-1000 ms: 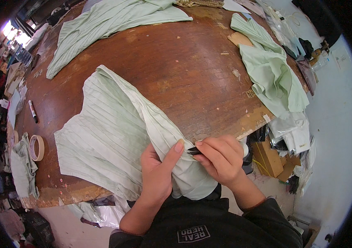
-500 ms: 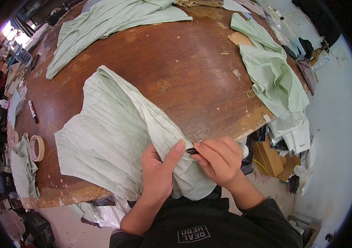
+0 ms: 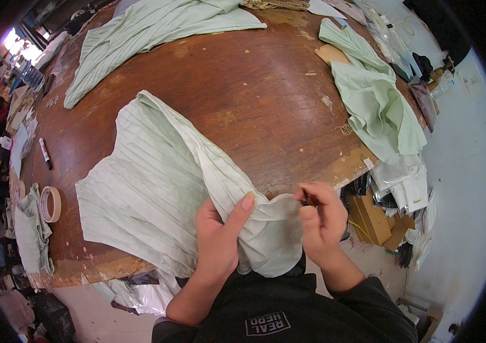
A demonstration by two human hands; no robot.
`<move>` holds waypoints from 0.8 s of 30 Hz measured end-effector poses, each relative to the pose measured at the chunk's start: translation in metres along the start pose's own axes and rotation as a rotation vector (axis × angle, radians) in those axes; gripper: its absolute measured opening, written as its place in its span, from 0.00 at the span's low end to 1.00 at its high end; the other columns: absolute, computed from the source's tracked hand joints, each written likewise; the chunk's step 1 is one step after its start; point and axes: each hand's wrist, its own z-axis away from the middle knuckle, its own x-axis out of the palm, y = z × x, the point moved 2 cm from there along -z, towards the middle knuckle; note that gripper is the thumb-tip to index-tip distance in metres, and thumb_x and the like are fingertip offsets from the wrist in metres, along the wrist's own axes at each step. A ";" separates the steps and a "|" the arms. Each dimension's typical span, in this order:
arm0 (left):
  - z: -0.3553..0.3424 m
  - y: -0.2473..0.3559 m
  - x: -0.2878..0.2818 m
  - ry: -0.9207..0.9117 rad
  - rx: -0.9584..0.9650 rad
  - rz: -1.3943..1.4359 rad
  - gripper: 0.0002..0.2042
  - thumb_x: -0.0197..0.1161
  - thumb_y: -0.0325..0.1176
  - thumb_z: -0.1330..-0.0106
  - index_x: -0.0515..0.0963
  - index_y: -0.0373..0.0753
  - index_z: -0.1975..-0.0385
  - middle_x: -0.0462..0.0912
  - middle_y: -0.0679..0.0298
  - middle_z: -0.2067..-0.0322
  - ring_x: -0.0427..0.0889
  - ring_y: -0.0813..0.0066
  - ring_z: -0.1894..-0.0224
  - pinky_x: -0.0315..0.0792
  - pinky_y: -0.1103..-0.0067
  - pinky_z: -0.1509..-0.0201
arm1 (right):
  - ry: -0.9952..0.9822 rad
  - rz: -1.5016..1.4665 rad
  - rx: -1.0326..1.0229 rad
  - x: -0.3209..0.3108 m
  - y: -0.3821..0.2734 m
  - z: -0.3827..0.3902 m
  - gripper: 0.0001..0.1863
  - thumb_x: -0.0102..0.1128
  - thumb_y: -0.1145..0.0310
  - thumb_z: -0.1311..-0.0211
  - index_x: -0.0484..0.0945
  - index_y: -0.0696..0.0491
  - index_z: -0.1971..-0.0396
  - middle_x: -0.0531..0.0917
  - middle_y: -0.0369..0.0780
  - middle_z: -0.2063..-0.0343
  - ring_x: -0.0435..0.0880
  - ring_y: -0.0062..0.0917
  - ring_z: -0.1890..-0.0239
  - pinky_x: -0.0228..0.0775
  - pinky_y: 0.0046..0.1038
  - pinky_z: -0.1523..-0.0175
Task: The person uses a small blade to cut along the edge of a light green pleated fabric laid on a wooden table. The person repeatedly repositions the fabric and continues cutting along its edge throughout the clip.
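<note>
A pale green pleated garment (image 3: 149, 171) lies spread over the near part of the table and hangs past its front edge toward me. My left hand (image 3: 218, 231) pinches its folded edge, thumb on top and the other fingers hidden under the cloth. Just right of the cloth, my right hand (image 3: 324, 220) is raised with curled fingers around small dark snips (image 3: 310, 198). The fingers cover most of the snips, and their blades are hard to make out. That hand is apart from the seam that the left thumb presses.
The brown wooden table (image 3: 243, 114) bears another pleated green piece (image 3: 157, 28) at the back and crumpled green cloth (image 3: 380, 108) at the right. At the left are a marker (image 3: 45, 154), a tape roll (image 3: 51, 204) and folded cloth (image 3: 33, 231). A cardboard box (image 3: 373, 217) stands below the right edge.
My right hand has moved right, away from the garment's edge, taking the snips with it. The cloth there now lies uncovered. My left hand keeps its hold in the same place.
</note>
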 end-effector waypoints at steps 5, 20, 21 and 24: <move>0.000 0.000 0.000 -0.015 0.005 -0.014 0.08 0.62 0.25 0.36 0.76 0.32 0.59 0.81 0.64 0.63 0.78 0.82 0.63 0.72 0.83 0.57 | -0.397 -0.522 0.530 -0.004 -0.016 0.008 0.15 0.51 0.65 0.31 0.74 0.62 0.54 0.80 0.39 0.66 0.75 0.16 0.71 0.68 0.18 0.66; 0.003 0.002 0.002 -0.048 0.040 -0.070 0.07 0.61 0.26 0.35 0.76 0.32 0.60 0.81 0.65 0.65 0.78 0.83 0.64 0.71 0.84 0.59 | -0.463 -0.631 0.762 0.006 -0.010 0.006 0.14 0.52 0.64 0.31 0.77 0.61 0.57 0.80 0.33 0.72 0.70 0.11 0.75 0.63 0.15 0.70; 0.003 0.002 0.002 -0.047 0.036 -0.076 0.07 0.61 0.27 0.35 0.76 0.32 0.60 0.81 0.65 0.65 0.77 0.83 0.64 0.71 0.84 0.59 | -0.458 -0.641 0.755 0.006 -0.010 0.006 0.14 0.52 0.65 0.31 0.77 0.61 0.57 0.80 0.33 0.72 0.70 0.11 0.75 0.63 0.15 0.70; 0.002 0.002 0.001 -0.046 0.029 -0.086 0.08 0.61 0.27 0.34 0.76 0.32 0.60 0.81 0.65 0.65 0.77 0.83 0.64 0.71 0.84 0.59 | -0.448 -0.638 0.743 0.008 -0.010 0.005 0.14 0.53 0.65 0.32 0.77 0.61 0.58 0.80 0.34 0.72 0.71 0.11 0.74 0.64 0.15 0.69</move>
